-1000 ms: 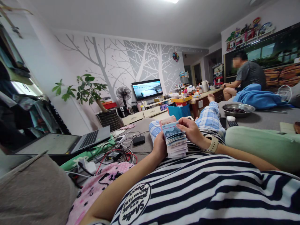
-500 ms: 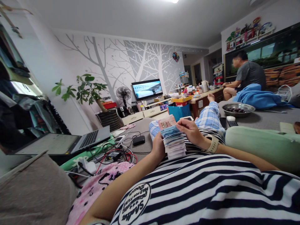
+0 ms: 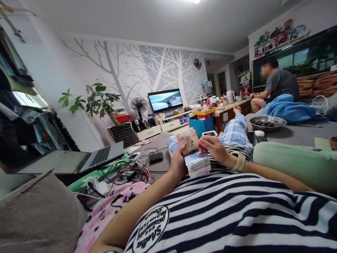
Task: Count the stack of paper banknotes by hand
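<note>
Tree-mural wall (image 3: pixel 126 66) fills the upper half of the frame. Striped shirt (image 3: pixel 210 207) across the lower part, bottom edge to centre. Grey sofa surface (image 3: pixel 297 135) behind, running to the right side. Pale green cushion (image 3: pixel 289 165), right of frame, beside the wearer's forearm. Open laptop (image 3: pixel 105 153) at left, cables near it. Blue plaid trousers (image 3: pixel 234 131), centre right, legs stretched out. Other person (image 3: pixel 281 84) seated upper right, well apart from the notes. Television (image 3: pixel 165 100) on, upper middle. Metal bowl (image 3: pixel 267 130), right of centre, dark round pieces in it.

Banknote bundle (image 3: pixel 198 168) just right of frame centre, between both hands, above the shirt; lower edges fanned, pointing at the wearer. Right hand (image 3: pixel 214 149) on its right side, fingers bent, fingertips bunched at the upper right edge; can't tell if a note is pinched. Left hand (image 3: pixel 178 162) on its left side, clamped on the bundle, thumb over the pink part. Hands apart, notes in the gap. Pink note (image 3: pixel 190 140) faces up, "20" readable; blue note (image 3: pixel 194 157) just below it. Pale watch (image 3: pixel 239 161) on the right wrist.
</note>
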The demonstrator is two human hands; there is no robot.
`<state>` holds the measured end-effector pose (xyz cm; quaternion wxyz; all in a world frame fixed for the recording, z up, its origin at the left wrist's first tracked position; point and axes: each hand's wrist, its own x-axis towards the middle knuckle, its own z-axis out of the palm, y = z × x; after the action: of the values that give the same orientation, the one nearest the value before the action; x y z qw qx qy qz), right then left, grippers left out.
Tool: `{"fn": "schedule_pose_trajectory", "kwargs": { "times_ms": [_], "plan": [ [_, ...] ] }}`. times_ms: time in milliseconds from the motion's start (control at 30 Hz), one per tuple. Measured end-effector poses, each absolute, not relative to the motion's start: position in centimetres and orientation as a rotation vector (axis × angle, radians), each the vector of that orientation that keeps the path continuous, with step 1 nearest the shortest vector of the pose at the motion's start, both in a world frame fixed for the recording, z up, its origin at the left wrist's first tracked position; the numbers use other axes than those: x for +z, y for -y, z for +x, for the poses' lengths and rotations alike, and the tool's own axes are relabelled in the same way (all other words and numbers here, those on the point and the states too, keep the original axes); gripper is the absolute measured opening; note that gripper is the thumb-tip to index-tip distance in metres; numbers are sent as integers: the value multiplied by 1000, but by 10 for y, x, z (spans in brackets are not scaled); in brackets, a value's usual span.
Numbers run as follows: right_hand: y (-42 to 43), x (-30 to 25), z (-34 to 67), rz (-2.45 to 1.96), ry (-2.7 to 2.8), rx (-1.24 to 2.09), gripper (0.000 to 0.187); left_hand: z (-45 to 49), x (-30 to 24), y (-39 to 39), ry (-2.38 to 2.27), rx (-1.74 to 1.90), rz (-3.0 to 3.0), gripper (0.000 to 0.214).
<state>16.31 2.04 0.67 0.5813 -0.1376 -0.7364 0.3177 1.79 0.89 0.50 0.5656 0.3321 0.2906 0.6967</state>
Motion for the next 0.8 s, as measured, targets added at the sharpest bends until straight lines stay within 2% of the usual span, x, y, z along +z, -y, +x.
{"fn": "schedule_pose_trajectory", "kwargs": {
  "times_ms": [300,500,800],
  "plan": [
    [-37,3,162,-543,1544,721,38,16,2,-6,-691,1617,951,33],
    [-46,2,159,-550,1511,813,41,14,-1,-8,-645,1627,1031,31],
    [-47,1,159,-561,1515,752,36,12,-6,-14,-655,1589,1022,32]
  ]
}}
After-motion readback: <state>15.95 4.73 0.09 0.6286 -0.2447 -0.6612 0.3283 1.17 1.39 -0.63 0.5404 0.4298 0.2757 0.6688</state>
